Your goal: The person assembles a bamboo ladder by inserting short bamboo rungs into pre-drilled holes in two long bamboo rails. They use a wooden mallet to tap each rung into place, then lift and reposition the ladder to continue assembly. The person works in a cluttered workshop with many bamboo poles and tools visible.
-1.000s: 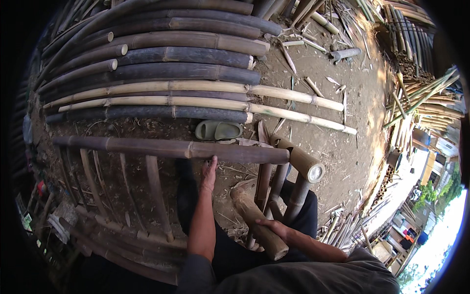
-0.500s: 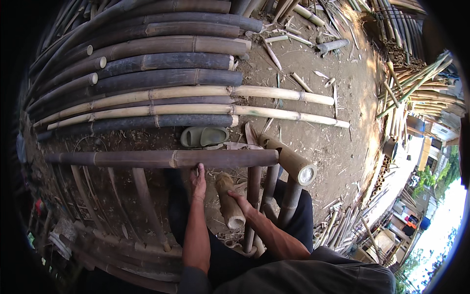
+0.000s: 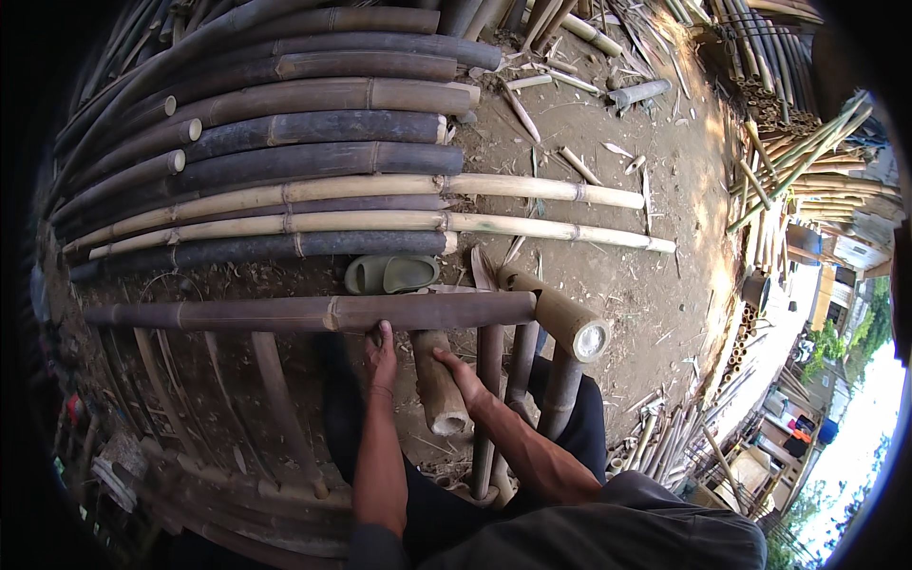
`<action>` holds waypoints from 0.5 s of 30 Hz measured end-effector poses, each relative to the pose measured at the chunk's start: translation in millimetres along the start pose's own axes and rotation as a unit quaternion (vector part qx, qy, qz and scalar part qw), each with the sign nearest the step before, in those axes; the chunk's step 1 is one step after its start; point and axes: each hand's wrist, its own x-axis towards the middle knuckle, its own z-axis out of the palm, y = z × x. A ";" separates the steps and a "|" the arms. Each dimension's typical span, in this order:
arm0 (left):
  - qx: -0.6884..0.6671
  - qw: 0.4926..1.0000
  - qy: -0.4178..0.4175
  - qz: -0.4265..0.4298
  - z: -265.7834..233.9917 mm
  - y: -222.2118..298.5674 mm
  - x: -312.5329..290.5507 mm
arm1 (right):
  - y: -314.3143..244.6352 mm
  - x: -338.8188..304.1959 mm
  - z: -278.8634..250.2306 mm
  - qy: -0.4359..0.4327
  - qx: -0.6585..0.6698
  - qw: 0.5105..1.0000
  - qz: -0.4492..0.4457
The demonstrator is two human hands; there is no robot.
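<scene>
A long dark bamboo pole (image 3: pixel 237 315) lies crosswise before me. My left hand (image 3: pixel 380 356) is at its near side, thumb up against the pole and the other fingers mostly hidden. In my right hand (image 3: pixel 461 375) is a short, thick, tan bamboo piece (image 3: pixel 440 394), its cut end toward me. The piece's far end passes out of sight under the pole. The pole's right end meets a horizontal tan bamboo crosspiece (image 3: pixel 570 318), carried on upright dark bamboo legs (image 3: pixel 562 394).
Beyond the pole lie a green clog (image 3: pixel 391 275), two pale bamboo poles (image 3: pixel 532 186) and several dark poles (image 3: pixel 370 95). Bamboo slats (image 3: pixel 285 418) stand below the pole at left. Offcuts (image 3: pixel 638 93) litter the dirt floor; more bamboo is stacked at right.
My right hand has moved the short bamboo piece away from me and slightly left, so its far end is now under the dark pole. My left hand has stayed at the pole.
</scene>
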 end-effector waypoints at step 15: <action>0.019 1.000 0.001 0.013 7.8 7.9 -9.0 | 17.3 -4.8 -15.6 0.074 -0.070 0.995 0.015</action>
